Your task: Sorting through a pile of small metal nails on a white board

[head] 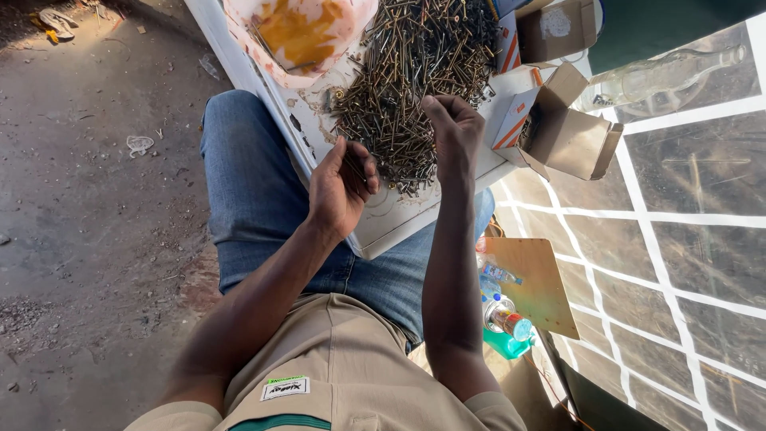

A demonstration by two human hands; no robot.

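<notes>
A big heap of dark brass-coloured screws lies on a white board resting across my lap. My left hand hovers at the near edge of the heap, fingers curled around a small bundle of screws. Over the heap's right side, my right hand is raised with fingertips pinched together on a screw or two. An open cardboard box sits at the board's right corner, right of my right hand.
A second open cardboard box stands at the board's far right. A stained pale plastic bag lies at the far end. Right of my leg are a wooden panel, a small bottle, a glass bottle and a gridded glass sheet. Bare dirt floor lies left.
</notes>
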